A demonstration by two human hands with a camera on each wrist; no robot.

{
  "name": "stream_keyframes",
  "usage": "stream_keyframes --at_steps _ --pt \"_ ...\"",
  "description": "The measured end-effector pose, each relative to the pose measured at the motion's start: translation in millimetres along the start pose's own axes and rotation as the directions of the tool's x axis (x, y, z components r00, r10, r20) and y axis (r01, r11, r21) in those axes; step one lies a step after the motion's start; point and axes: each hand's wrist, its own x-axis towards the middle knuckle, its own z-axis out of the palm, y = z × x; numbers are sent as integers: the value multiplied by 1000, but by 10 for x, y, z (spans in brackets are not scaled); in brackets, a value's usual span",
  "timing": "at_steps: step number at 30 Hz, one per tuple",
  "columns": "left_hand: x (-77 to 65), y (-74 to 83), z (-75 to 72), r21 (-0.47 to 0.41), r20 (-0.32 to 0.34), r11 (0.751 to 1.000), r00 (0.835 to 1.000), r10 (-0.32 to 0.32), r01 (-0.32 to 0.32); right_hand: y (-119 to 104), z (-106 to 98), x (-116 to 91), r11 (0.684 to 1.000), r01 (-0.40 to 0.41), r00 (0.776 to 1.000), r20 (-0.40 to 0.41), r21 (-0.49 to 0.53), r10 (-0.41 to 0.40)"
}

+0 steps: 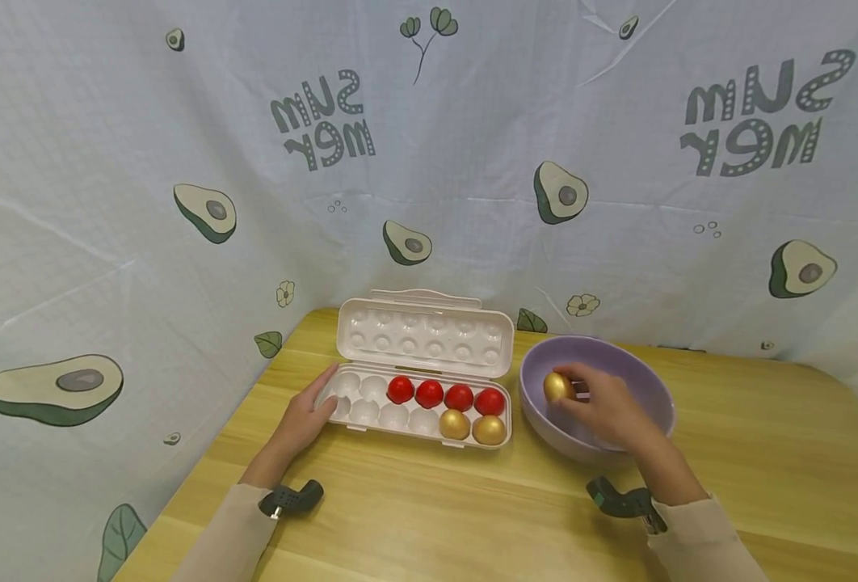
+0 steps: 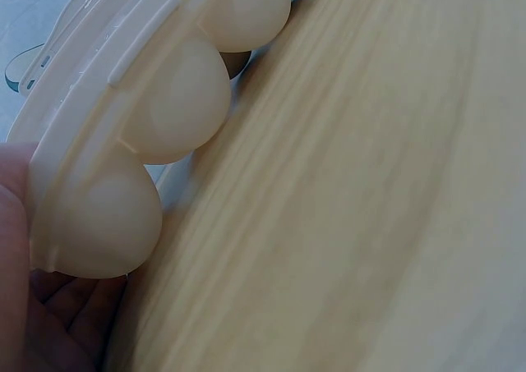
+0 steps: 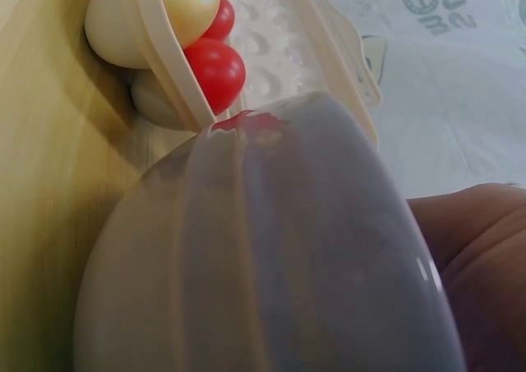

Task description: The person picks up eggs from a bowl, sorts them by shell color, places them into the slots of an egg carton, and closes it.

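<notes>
My right hand pinches a gold egg between thumb and fingers, over the inside of a purple bowl. The bowl's outer wall hides the egg in the right wrist view. At the left end of an open egg box, my left hand grips the rim, thumb at the near side and fingers around the end. Several red eggs fill part of the back row. Two gold eggs sit at the right end of the front row; the remaining cups are bare.
The egg box's lid stands raised behind the tray. A wooden table lies beneath everything, with a hanging avocado-print cloth behind and to the left. The bowl stands close to the box's right end.
</notes>
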Motion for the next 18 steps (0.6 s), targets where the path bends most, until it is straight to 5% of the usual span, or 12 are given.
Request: stream_keyframes --at_steps 18 --pt "-2 30 -11 5 -3 1000 1000 -3 3 -95 38 23 995 -26 991 -126 95 38"
